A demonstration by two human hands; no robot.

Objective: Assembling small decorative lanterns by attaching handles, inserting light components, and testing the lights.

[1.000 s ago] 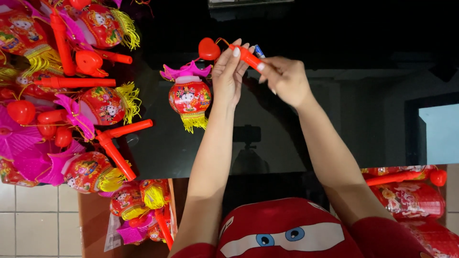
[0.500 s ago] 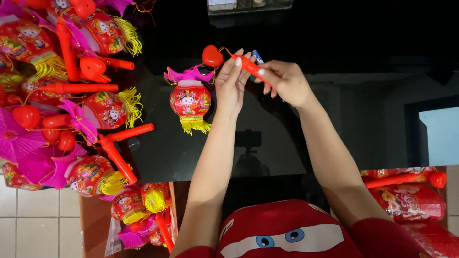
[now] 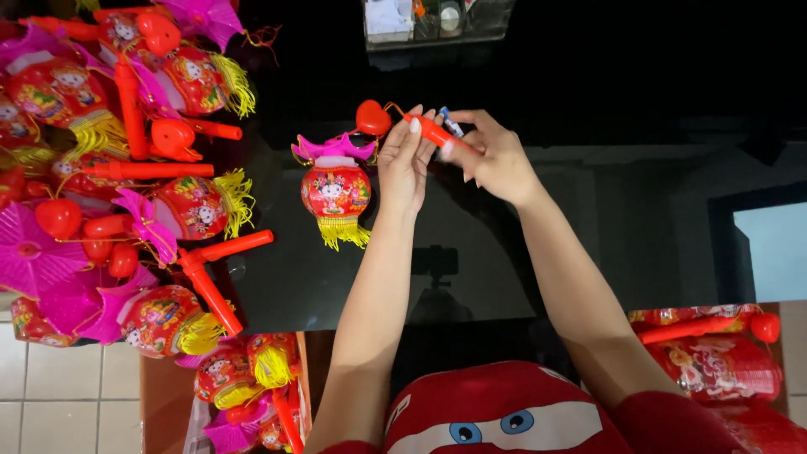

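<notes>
Left hand: fingers clamped on stick, mid-table.
Right hand: fingers pinching stick's right end.
Lantern: just left of hands.
Pile: lanterns, far left.

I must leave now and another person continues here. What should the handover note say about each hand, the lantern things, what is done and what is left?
Left hand: fingers on the front part of the red stick handle, near its red heart tip.
Right hand: pinches the handle's rear end, where a small blue-and-white piece shows; what it is I cannot tell.
Red lantern with pink top and yellow fringe lies on the black glass table, just below the heart tip.
Done: a pile of lanterns with handles lies at the left.
Left: this handle is in hand; packed lanterns wait at the right.
</notes>
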